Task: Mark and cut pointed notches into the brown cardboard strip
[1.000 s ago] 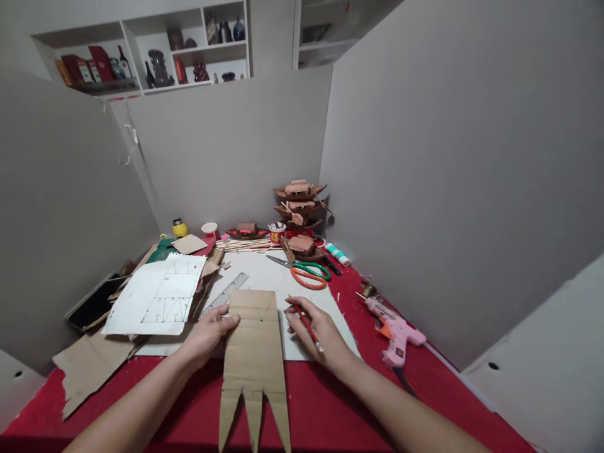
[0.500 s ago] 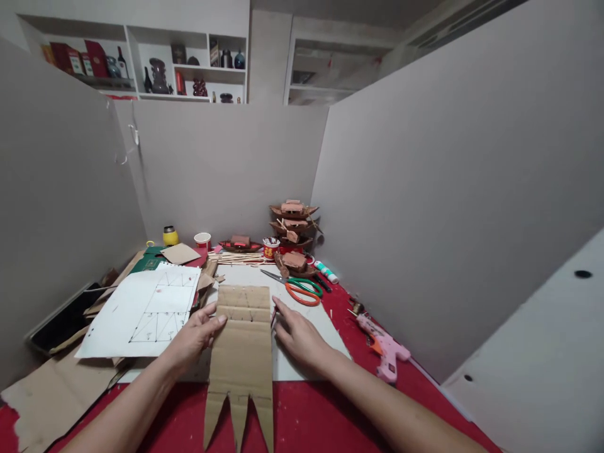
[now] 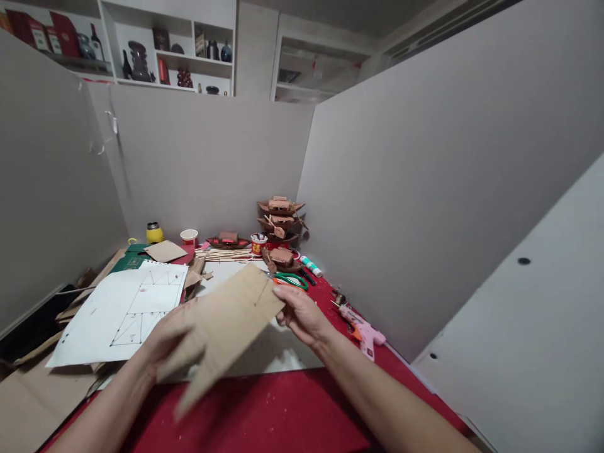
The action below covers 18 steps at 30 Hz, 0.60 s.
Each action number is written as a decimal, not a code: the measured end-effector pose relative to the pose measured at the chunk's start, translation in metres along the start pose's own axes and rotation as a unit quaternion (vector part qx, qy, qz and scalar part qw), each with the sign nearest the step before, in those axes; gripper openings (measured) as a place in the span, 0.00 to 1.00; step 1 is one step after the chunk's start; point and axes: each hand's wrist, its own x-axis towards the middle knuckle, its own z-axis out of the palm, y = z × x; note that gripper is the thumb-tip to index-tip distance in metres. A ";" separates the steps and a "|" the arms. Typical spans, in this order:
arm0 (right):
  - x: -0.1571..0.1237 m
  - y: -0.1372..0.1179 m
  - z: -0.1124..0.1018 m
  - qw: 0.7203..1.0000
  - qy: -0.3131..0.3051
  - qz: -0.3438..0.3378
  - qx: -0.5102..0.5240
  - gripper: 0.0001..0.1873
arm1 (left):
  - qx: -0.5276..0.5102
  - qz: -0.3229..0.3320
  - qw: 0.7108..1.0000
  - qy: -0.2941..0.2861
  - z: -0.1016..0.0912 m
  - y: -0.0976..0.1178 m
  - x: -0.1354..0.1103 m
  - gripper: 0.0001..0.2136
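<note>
A piece of brown cardboard [image 3: 236, 314] is held tilted in front of me, blurred by motion, its pointed strips toward the lower left. Pencil-like lines mark its far right end. My right hand [image 3: 304, 318] pinches that end, thumb on top and fingers curled beneath. At the cardboard's left side, my left hand [image 3: 170, 336] grips it; most of those fingers are hidden or smeared. Just beyond the cardboard lie scissors [image 3: 292, 280] with green and orange handles, partly covered. A white sheet with a drawn truss-like pattern [image 3: 123, 314] lies left of my left hand.
On the right, a pink glue gun [image 3: 363, 333] rests on the red tabletop [image 3: 274, 415]. Brown model boats [image 3: 280, 220] are stacked at the back, near thin sticks [image 3: 224, 255] and a red paper cup [image 3: 258, 244]. Cardboard scraps [image 3: 51, 396] lie left; grey partitions [image 3: 202, 157] enclose the table.
The cardboard has turned from upright to slanted, its strips swinging left. My right hand has taken hold of its far end. The view has shifted slightly right.
</note>
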 end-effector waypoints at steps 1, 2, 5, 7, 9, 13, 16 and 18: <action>0.001 -0.003 -0.001 0.999 0.019 -0.018 0.018 0.17 | 0.020 -0.003 1.000 0.006 0.001 0.000 0.001 0.20; 0.002 -0.005 0.000 0.998 0.032 -0.034 0.031 0.16 | 0.015 -0.004 1.000 0.006 0.003 -0.002 0.001 0.20; -0.003 0.000 0.018 0.998 0.032 -0.052 0.031 0.16 | -0.118 0.006 0.993 -0.020 0.020 -0.008 0.001 0.19; -0.011 0.011 0.035 0.999 0.003 -0.046 0.002 0.18 | -0.211 0.018 0.976 -0.045 0.032 -0.012 0.001 0.19; -0.018 0.021 0.047 0.998 -0.032 -0.038 -0.044 0.20 | -0.241 0.030 0.969 -0.049 0.038 -0.014 0.002 0.14; -0.012 0.022 0.024 0.980 -0.082 -0.028 -0.180 0.19 | -0.238 0.022 0.971 0.012 0.035 -0.013 0.003 0.14; 0.014 0.011 -0.027 0.948 -0.008 -0.043 -0.317 0.15 | -0.251 0.024 0.967 0.033 0.027 -0.009 0.001 0.16; 0.035 0.005 -0.060 0.910 0.038 -0.039 -0.411 0.15 | -0.257 0.036 0.965 0.029 0.023 -0.008 -0.001 0.17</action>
